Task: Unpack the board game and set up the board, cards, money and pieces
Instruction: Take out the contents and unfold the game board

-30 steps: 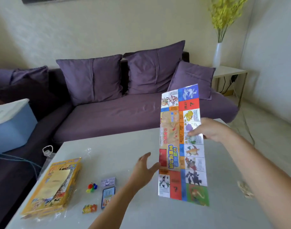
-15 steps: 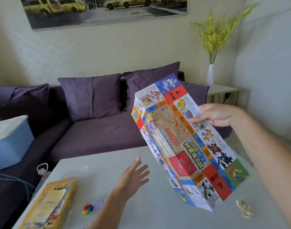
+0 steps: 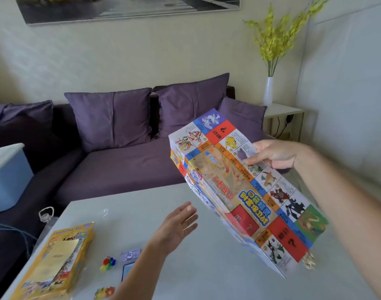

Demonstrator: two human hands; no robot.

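Note:
My right hand pinches the right edge of the colourful paper game board, which hangs partly unfolded and tilted in the air above the white table. My left hand is open below the board's left side, fingers spread, touching nothing. The yellow game box lies at the table's near left. Small coloured pieces sit beside it, with a purple card pack, a blue card pack half hidden by my left arm, and an orange bundle.
A purple sofa with cushions runs behind the table. A blue and white bin stands at the left. A side table with a white vase of yellow flowers is at the back right. A small crumpled wrapper lies on the table's right.
The board has opened wider and tilted from upright to slanted. My left hand let go of its left edge and now hovers open beneath it. The view has tipped upward.

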